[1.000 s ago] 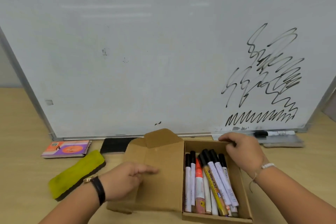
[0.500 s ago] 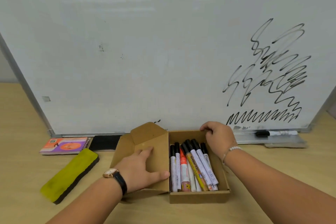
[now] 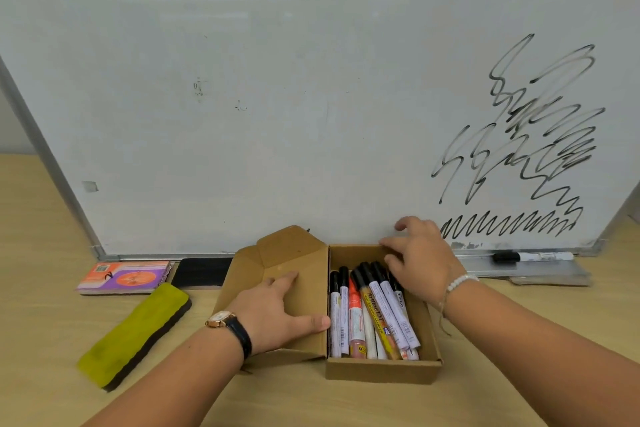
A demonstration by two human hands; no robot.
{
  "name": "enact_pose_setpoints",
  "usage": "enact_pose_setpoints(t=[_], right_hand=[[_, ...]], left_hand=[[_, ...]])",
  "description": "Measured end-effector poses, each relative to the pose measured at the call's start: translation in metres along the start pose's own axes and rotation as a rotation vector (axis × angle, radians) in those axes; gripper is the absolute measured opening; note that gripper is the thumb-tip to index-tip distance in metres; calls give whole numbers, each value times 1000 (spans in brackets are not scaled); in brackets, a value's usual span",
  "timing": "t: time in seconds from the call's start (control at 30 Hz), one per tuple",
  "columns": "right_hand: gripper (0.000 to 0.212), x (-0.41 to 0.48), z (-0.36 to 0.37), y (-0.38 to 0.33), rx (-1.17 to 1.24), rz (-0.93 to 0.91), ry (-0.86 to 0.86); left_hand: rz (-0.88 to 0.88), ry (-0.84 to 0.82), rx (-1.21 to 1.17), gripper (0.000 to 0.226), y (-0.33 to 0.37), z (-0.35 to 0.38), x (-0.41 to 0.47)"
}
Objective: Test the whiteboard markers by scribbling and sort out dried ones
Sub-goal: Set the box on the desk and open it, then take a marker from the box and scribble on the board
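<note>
Pale wooden tabletop (image 3: 311,402) fills the lower frame, and at lower centre sits an open brown cardboard box (image 3: 381,371) packed with black-capped white whiteboard markers (image 3: 377,305), plus an orange one and a yellow one. The left hand (image 3: 277,308) presses flat on the box's folded-out lid flap (image 3: 287,253), fingers straight, thumb at the box's edge. The right hand (image 3: 422,263) hovers over the far right corner, fingers loosely spread above the caps and gripping nothing visible. Behind stands a large whiteboard (image 3: 277,114) with black scribbles (image 3: 540,149) at the right. 1 more black-capped marker (image 3: 533,256) lies on the metal tray (image 3: 540,269) at the right. Left of the box lie a yellow felt eraser (image 3: 135,333), a black eraser (image 3: 201,270) and an orange-and-purple packet (image 3: 124,277).
</note>
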State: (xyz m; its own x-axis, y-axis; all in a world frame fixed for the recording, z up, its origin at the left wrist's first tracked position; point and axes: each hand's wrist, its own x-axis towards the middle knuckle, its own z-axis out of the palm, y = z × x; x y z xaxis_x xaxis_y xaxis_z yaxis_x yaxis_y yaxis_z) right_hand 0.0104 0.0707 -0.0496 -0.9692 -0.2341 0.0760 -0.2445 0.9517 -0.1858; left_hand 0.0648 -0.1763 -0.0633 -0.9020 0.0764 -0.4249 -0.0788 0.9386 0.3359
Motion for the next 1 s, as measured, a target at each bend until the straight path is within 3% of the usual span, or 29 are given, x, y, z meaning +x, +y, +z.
enact_pose_setpoints(t=[0.1, 0.2, 0.27, 0.47, 0.63, 0.77, 1.0], right_hand=[[36, -17, -3, -32, -38, -95, -159], [50, -27, 9, -56, -173, -11, -438], [60, -27, 16, -62, -161, 60, -481], [70, -29, 18, -58, 14, 225, -405], [50, -31, 11, -50, 147, 185, -352], [45, -39, 2, -42, 320, 182, -228], [27, -47, -29, -16, 456, 99, -141]], left_hand=[[0, 5, -5, 116, 2, -1, 1], [-11, 20, -20, 111, 5, -1, 2], [-20, 16, -24, 109, 6, -2, 1], [-42, -22, -7, 107, 14, -9, -3], [-15, 133, 164, 102, 36, -16, -10], [233, 351, 200, 88, 60, -20, -18], [517, 285, 412, 73, 93, -10, -2]])
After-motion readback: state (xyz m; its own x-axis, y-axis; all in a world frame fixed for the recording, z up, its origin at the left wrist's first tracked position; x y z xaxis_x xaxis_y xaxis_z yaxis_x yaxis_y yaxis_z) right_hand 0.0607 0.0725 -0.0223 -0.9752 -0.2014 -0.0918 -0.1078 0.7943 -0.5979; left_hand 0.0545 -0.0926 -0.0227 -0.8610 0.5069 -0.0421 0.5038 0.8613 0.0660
